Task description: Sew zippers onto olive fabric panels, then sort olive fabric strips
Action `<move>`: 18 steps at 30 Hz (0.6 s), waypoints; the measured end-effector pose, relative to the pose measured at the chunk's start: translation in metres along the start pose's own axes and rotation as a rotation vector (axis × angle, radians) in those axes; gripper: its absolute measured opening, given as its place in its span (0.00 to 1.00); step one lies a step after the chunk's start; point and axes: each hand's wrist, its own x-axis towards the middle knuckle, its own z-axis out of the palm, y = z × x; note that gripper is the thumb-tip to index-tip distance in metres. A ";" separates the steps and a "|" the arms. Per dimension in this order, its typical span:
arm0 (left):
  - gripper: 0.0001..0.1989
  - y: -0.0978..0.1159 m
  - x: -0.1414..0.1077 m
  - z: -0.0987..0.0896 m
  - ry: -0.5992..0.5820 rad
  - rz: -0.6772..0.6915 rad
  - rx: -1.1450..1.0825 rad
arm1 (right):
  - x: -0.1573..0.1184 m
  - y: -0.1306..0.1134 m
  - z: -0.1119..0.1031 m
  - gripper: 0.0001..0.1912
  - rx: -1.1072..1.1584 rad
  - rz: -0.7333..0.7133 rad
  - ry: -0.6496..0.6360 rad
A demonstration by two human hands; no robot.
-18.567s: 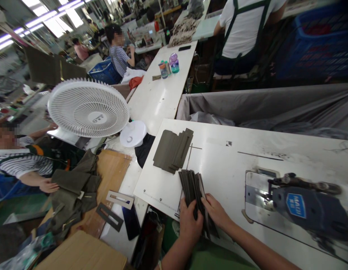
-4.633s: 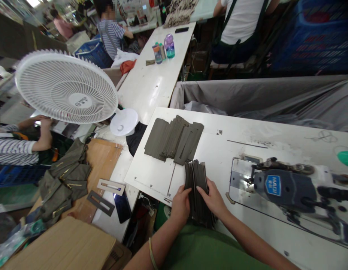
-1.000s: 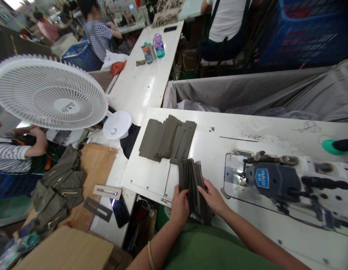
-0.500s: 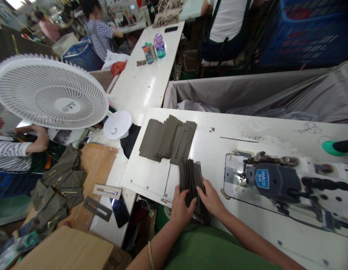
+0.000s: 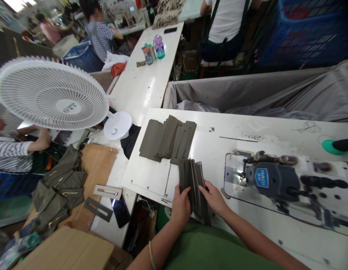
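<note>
A fanned stack of dark olive fabric pieces [image 5: 191, 176] stands at the near edge of the white sewing table [image 5: 213, 157]. My left hand [image 5: 181, 206] grips the stack's left side, thumb across the front. From the right, my right hand [image 5: 215, 198] closes on the same stack, its thumb and fingers pinching the right-hand pieces. Just beyond lie more olive fabric pieces [image 5: 153, 139] in overlapping piles, the rightmost with a long slot outline. The lower end of the held stack is partly hidden by my hands and the table edge.
A sewing machine [image 5: 271, 180] is set into the table at right. At left are a white fan [image 5: 53, 93], a phone [image 5: 120, 212], slotted templates [image 5: 97, 209], zippered olive pieces [image 5: 60, 185] and a cardboard box [image 5: 64, 249]. Several people sit at other tables.
My left thumb has shifted on the stack and my right hand has moved slightly right. The pieces spread a little wider at the right side.
</note>
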 end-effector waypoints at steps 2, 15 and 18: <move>0.17 0.001 0.000 0.001 0.006 -0.008 0.004 | 0.000 0.001 0.000 0.17 0.007 0.004 -0.004; 0.24 0.006 -0.001 0.006 -0.005 -0.066 0.024 | 0.001 0.003 0.000 0.19 0.038 0.007 -0.022; 0.19 0.005 -0.002 0.004 -0.012 -0.051 0.028 | 0.000 0.003 0.001 0.19 0.031 0.010 -0.017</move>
